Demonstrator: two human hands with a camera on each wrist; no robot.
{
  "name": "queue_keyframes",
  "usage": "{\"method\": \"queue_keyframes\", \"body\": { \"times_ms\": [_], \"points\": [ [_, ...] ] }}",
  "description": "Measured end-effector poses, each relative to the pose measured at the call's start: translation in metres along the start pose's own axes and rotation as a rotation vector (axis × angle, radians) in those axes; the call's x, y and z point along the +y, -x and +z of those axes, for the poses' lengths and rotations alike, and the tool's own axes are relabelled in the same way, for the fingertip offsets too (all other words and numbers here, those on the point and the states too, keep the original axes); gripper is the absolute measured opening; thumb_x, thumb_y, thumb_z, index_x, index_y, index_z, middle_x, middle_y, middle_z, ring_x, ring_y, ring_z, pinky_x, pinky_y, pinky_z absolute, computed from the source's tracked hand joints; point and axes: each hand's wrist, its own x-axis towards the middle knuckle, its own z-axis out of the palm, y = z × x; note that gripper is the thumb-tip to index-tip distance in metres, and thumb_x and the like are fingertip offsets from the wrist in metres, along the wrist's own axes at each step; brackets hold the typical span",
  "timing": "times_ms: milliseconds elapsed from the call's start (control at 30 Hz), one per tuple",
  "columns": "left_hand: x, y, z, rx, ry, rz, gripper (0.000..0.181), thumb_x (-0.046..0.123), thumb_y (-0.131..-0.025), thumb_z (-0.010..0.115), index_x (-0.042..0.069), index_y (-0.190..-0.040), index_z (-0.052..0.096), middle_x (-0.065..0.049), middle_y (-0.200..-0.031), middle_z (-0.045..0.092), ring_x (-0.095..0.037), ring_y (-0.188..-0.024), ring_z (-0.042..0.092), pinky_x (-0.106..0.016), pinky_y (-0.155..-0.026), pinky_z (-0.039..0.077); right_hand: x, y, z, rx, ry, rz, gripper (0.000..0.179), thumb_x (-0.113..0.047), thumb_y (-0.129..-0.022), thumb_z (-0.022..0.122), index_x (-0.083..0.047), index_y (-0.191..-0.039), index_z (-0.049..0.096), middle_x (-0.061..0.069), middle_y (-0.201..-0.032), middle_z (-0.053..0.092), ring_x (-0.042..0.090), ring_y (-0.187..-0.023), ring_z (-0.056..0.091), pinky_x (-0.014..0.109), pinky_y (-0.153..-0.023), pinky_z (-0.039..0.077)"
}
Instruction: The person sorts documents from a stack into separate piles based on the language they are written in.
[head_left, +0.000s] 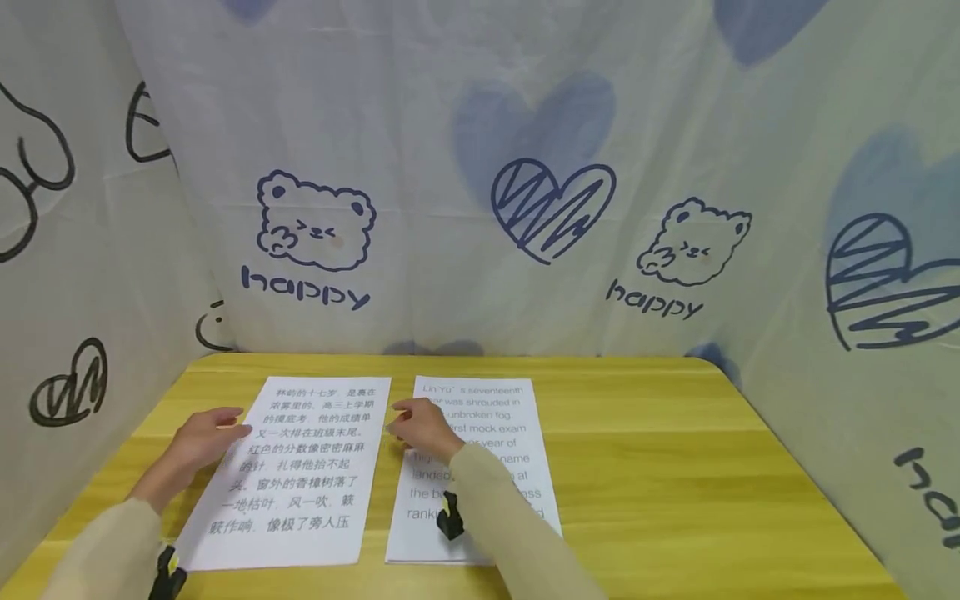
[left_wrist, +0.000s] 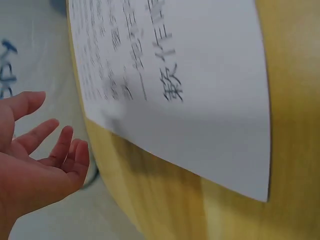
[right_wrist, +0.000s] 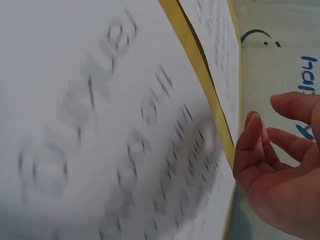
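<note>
Two printed white sheets lie side by side on the table. On the left is a sheet of Chinese text (head_left: 300,467); on the right, a sheet of English text (head_left: 517,492). My left hand (head_left: 202,442) hovers by the left edge of the Chinese sheet, thumb and fingers apart and loosely bent. In the left wrist view that hand (left_wrist: 47,160) holds nothing. My right hand (head_left: 426,425) is above the English sheet's left edge, its fingertips pointing across the gap toward the Chinese sheet. Between its loosely bent fingers nothing shows in the right wrist view.
The yellow wood-grain table (head_left: 660,467) reaches back to a pale curtain (head_left: 435,292) printed with hearts and bears. More curtain hangs along both sides. A narrow strip of table separates the sheets. Each sleeve has a small black device (head_left: 450,518) at the wrist.
</note>
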Motion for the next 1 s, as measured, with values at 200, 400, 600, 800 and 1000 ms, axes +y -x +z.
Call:
{"method": "queue_keyframes", "body": {
  "times_ms": [200, 400, 600, 800, 1000],
  "points": [
    [0.045, 0.030, 0.026, -0.033, -0.031, 0.078, 0.066, 0.026, -0.099, 0.051, -0.010, -0.147, 0.023, -0.036, -0.132, 0.040, -0.039, -0.103, 0.052, -0.045, -0.083, 0.047, 0.008, 0.013, -0.048, 0.027, 0.100, -0.015, 0.045, -0.012, -0.092, 0.065, 0.002, -0.134, 0.054, 0.006, -0.093, 0.063, 0.028, -0.078, 0.065, 0.028, -0.065, 0.052],
    [0.072, 0.035, 0.067, -0.023, -0.030, 0.173, 0.058, 0.019, -0.097, 0.052, -0.010, -0.144, 0.033, -0.035, -0.135, 0.042, -0.044, -0.115, 0.049, -0.053, -0.095, 0.043, 0.026, 0.031, -0.085, 0.090, 0.164, -0.029, 0.045, -0.013, -0.091, 0.064, 0.004, -0.132, 0.055, 0.013, -0.107, 0.064, 0.032, -0.089, 0.064, 0.033, -0.075, 0.053],
    [0.093, 0.031, 0.103, -0.038, 0.018, 0.207, 0.055, 0.018, -0.096, 0.054, -0.005, -0.143, 0.039, -0.026, -0.140, 0.044, -0.040, -0.119, 0.049, -0.051, -0.096, 0.043, 0.052, 0.054, -0.117, 0.172, 0.215, -0.037, 0.038, -0.003, -0.087, 0.062, 0.008, -0.124, 0.059, 0.016, -0.108, 0.065, 0.031, -0.100, 0.061, 0.042, -0.086, 0.050],
    [0.108, 0.027, 0.126, -0.057, 0.103, 0.222, 0.048, 0.015, -0.095, 0.057, -0.007, -0.137, 0.048, -0.024, -0.127, 0.056, -0.032, -0.104, 0.058, -0.039, -0.082, 0.051, 0.080, 0.066, -0.141, 0.253, -0.035, 0.085, 0.039, -0.003, -0.091, 0.056, 0.010, -0.128, 0.055, 0.017, -0.107, 0.062, 0.027, -0.087, 0.058, 0.036, -0.075, 0.052],
    [0.116, 0.015, 0.147, -0.072, 0.247, 0.191, 0.045, 0.010, -0.094, 0.055, -0.010, -0.133, 0.050, -0.022, -0.119, 0.058, -0.023, -0.088, 0.062, -0.035, -0.076, 0.054, 0.101, 0.074, -0.147, 0.304, -0.157, 0.161, 0.043, -0.001, -0.091, 0.053, 0.014, -0.131, 0.050, 0.021, -0.106, 0.061, 0.023, -0.077, 0.056, 0.034, -0.070, 0.050]
  ]
}}
